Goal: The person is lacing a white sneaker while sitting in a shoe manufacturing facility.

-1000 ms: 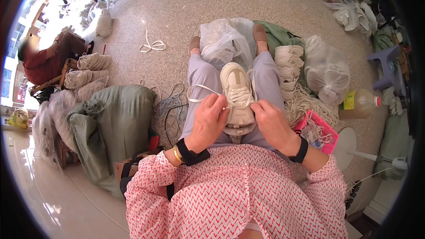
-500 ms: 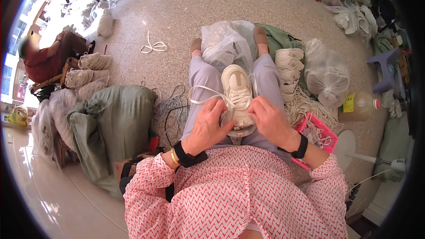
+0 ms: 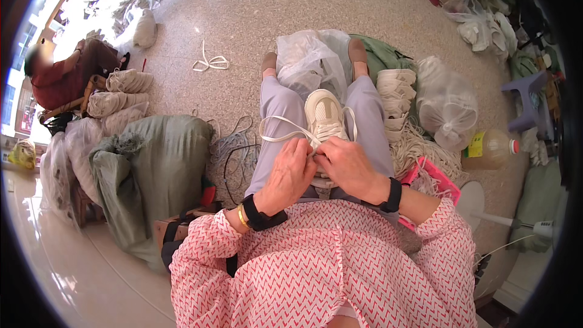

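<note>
A beige and white sneaker [image 3: 323, 111] rests in my lap between my knees, toe pointing away from me. Its white shoelace [image 3: 280, 119] is threaded through the eyelets; one loose end loops out to the left and another curves out on the right. My left hand [image 3: 288, 169] is closed in a pinch on the lace over the upper part of the shoe. Right beside it, fingertips almost touching, my right hand [image 3: 347, 165] pinches the lace too. The two hands cover the shoe's opening and most of its heel end.
Stacked shoe uppers [image 3: 396, 94] and a heap of laces [image 3: 419, 149] lie right of my legs, near a pink basket [image 3: 446, 183], a liquid-filled jug [image 3: 490, 147] and a purple stool [image 3: 527, 100]. A green sack [image 3: 164, 164] stands left. Another person [image 3: 64, 79] sits far left.
My hands have come together over the lacing; the right hand moved left and up to meet the left. The right lace end now shows more clearly.
</note>
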{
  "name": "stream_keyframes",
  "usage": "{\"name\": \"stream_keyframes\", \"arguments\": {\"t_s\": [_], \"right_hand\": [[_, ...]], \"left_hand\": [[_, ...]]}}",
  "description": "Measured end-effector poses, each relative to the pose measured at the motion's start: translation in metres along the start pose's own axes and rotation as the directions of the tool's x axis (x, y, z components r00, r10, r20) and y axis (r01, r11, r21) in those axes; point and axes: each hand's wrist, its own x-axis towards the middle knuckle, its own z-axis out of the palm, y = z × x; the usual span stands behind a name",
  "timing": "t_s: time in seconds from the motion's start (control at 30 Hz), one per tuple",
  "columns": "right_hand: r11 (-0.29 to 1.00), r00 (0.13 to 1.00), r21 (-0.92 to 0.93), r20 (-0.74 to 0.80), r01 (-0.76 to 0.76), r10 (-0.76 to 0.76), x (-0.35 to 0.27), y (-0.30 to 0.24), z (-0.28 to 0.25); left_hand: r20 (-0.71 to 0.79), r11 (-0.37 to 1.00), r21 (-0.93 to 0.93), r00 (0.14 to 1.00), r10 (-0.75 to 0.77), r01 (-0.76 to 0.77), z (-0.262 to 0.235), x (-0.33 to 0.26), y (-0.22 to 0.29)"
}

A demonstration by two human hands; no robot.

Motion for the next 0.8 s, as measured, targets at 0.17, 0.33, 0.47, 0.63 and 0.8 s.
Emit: {"name": "stream_keyframes", "arguments": {"t_s": [0.17, 0.33, 0.47, 0.63, 0.8], "right_hand": [[0.996, 1.000, -0.089, -0.007, 0.005, -0.006, 0.001, -0.003, -0.001], [0.983, 0.997, 0.167, 0.037, -0.080, 0.074, -0.015, -0.009, -0.053], [0.792, 0.917, 0.477, 0.305, -0.380, 0.256, -0.033, -0.043, -0.136], [0.712, 0.908, 0.563, 0.259, -0.419, 0.329, -0.031, -0.046, -0.140], [0.692, 0.952, 0.654, 0.214, -0.307, 0.220, -0.012, -0.041, -0.120]], "left_hand": [[-0.023, 1.000, -0.010, 1.000, 0.003, -0.004, -0.001, 0.004, 0.001], [-0.038, 0.995, -0.090, 0.999, -0.034, 0.031, -0.001, 0.005, -0.001], [-0.027, 0.985, -0.140, 0.994, -0.107, 0.102, -0.004, 0.003, -0.002], [0.036, 0.977, -0.214, 0.999, -0.017, 0.024, -0.017, 0.024, 0.010], [0.121, 0.924, -0.372, 0.982, 0.143, -0.089, -0.025, 0.045, 0.024]]}}
